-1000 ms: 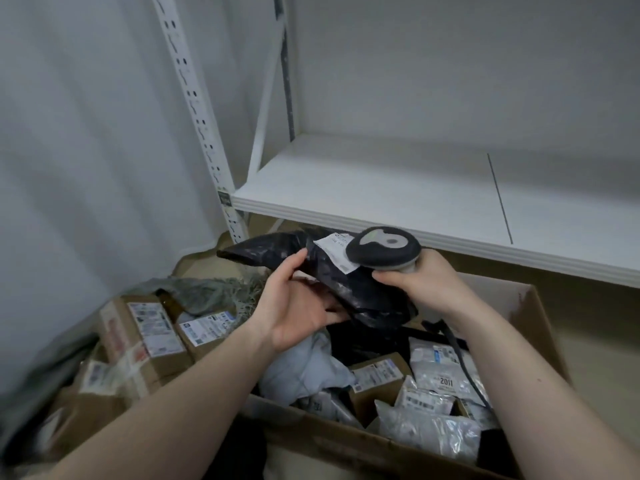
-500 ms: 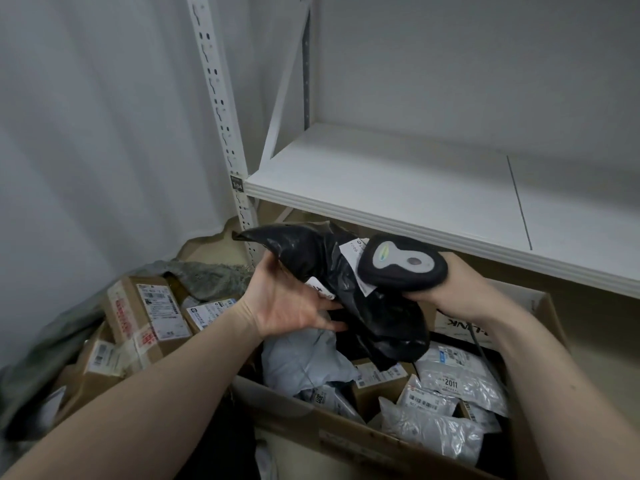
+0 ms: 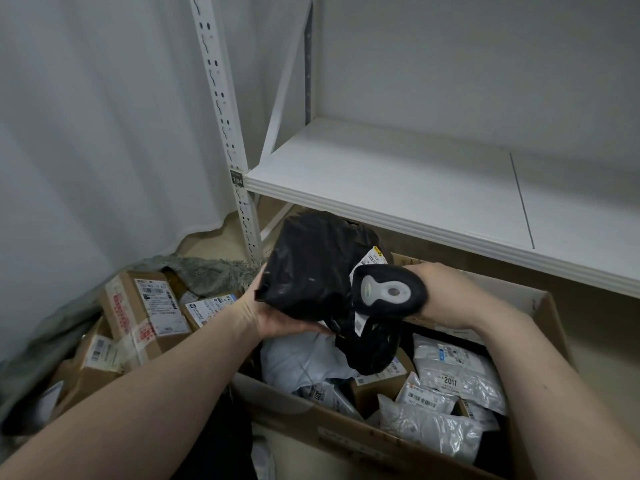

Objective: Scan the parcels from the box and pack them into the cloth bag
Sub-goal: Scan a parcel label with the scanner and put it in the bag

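The black parcel is gripped from beneath by the left hand; the scanner is clasped in the right hand against it. Since earlier, the parcel has been turned upward.

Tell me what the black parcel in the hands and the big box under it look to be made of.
The black parcel looks like thin, glossy plastic film: it crumples, folds and catches the light, so probably a soft mailer bag. The box looks like plain brown corrugated cardboard, matte, with a raw folded front edge; the fluting itself is too small to make out.
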